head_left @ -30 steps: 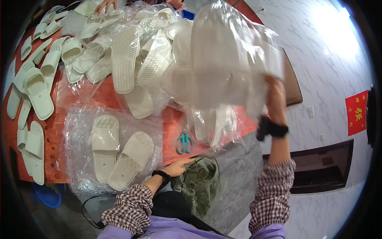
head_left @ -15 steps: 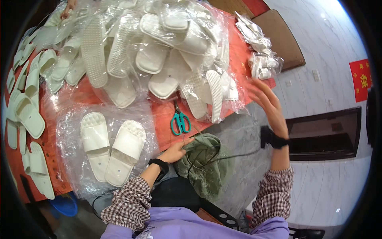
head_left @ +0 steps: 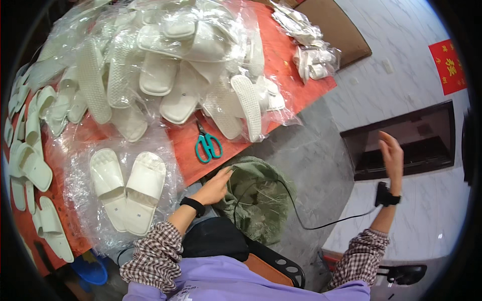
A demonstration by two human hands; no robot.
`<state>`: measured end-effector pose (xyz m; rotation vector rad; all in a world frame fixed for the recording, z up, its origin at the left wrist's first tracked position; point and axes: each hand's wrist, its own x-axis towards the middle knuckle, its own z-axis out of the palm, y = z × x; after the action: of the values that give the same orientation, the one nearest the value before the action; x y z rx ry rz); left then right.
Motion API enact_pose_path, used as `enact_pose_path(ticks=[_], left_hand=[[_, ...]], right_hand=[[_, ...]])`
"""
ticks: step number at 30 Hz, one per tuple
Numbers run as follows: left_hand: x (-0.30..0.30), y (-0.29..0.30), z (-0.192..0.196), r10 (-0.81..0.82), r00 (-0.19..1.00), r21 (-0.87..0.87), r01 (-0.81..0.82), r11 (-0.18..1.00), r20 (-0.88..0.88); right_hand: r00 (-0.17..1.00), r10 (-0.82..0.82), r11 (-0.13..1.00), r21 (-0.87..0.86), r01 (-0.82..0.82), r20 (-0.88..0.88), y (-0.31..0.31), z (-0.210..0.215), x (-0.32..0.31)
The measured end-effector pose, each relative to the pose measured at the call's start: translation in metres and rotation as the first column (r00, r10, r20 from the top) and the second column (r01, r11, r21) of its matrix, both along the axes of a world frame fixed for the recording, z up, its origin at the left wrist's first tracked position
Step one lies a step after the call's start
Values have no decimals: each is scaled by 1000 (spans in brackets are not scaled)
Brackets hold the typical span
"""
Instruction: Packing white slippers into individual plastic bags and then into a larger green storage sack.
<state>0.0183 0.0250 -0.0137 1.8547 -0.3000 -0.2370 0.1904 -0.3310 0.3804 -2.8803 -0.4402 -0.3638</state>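
Note:
My left hand [head_left: 215, 187] is at the table's front edge, fingers stretched out beside the rim of a green woven sack [head_left: 258, 220]; whether it touches the sack I cannot tell. My right hand [head_left: 391, 155] is raised in the air off to the right, fingers apart and holding nothing. Teal-handled scissors [head_left: 208, 147] lie on the table just beyond my left hand. To the left, a pair of white slippers [head_left: 127, 190] rests side by side on clear plastic bags [head_left: 75, 200].
Bagged white slippers [head_left: 186, 65] are heaped across the red table [head_left: 306, 95]. Loose slippers [head_left: 32, 165] line its left side. Small plastic packets [head_left: 314, 60] sit at the far right corner. A black cord [head_left: 321, 227] runs from my right wrist past the sack.
My right hand has moved right and nearer to me, away from the table. The left hand stays beside the sack, whose mouth now shows wider. The whole view has shifted a little.

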Motion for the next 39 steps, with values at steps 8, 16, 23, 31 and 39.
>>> enact_pose_path(ticks=[8, 16, 23, 31, 39], left_hand=[[-30, 9, 68, 124, 989, 139, -134, 981, 81], [-139, 109, 160, 568, 800, 223, -600, 768, 195], [-235, 160, 171, 916, 301, 60, -943, 327, -266], [-318, 193, 156, 866, 90, -176, -984, 3, -492], [-287, 220, 77, 939, 323, 333, -904, 268, 119]], right_hand=[[874, 453, 882, 229, -412, -174, 170, -254, 45], [817, 529, 823, 374, -428, -230, 213, -330, 79], [809, 447, 819, 538, -198, -382, 177, -343, 136], [796, 605, 765, 279, -581, -2, 269, -236, -21], [355, 892, 451, 521, -725, -280, 359, -289, -122]])
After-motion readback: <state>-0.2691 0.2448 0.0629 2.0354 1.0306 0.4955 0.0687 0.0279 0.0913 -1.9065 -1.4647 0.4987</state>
